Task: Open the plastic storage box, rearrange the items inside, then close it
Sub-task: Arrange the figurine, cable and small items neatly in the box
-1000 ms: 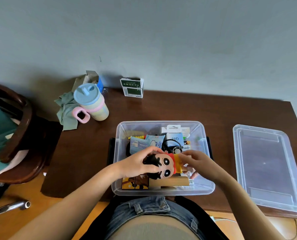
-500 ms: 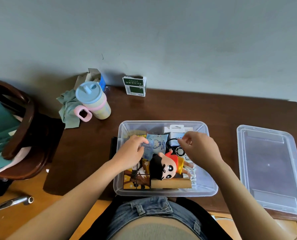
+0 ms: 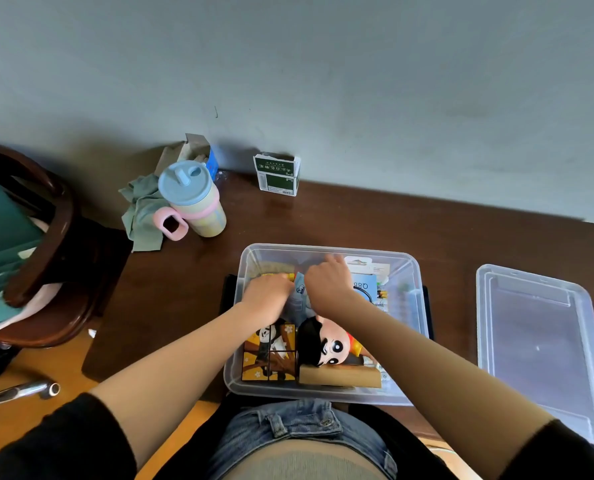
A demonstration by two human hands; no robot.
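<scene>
Box [image 3: 326,254] sits open on the table, its lid [image 3: 538,344] lying right of it. Rearranging is underway: left hand [image 3: 268,296] and right hand [image 3: 328,285] reach into the box's far half; neither grip is readable. Closing remains.

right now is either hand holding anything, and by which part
Both hands, left and right, meet at the pale blue printed packet, near its top edge; the grip itself cannot be told.

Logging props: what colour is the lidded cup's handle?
Pink handle on the pastel cup, head view.
</scene>
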